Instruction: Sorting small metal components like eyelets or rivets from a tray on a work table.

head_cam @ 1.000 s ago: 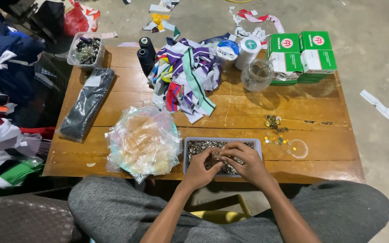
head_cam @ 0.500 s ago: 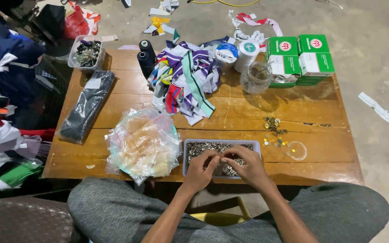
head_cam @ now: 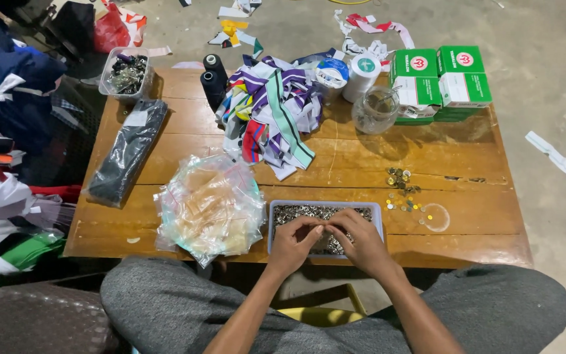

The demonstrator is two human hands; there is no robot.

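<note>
The person sits at the near edge of the wooden table (head_cam: 466, 164), both hands over a shallow tray of small metal pieces (head_cam: 283, 213) that lies against that edge, a little right of its middle. The left hand (head_cam: 294, 241) and the right hand (head_cam: 359, 240) meet above the tray, fingertips drawn together as if pinching one tiny piece between them; the piece itself is too small to make out, so what exactly is clamped cannot be told.

To do this well, the hands should stay low over the tray, so that a dropped piece falls back among the others and not off the table edge. A bundle of clear plastic bags (head_cam: 211, 206) lies just beside the tray on the left, and loose gold and silver bits (head_cam: 406, 196) are scattered near the right edge; the elbows should keep off both. Light pinching suits parts this small.
</note>
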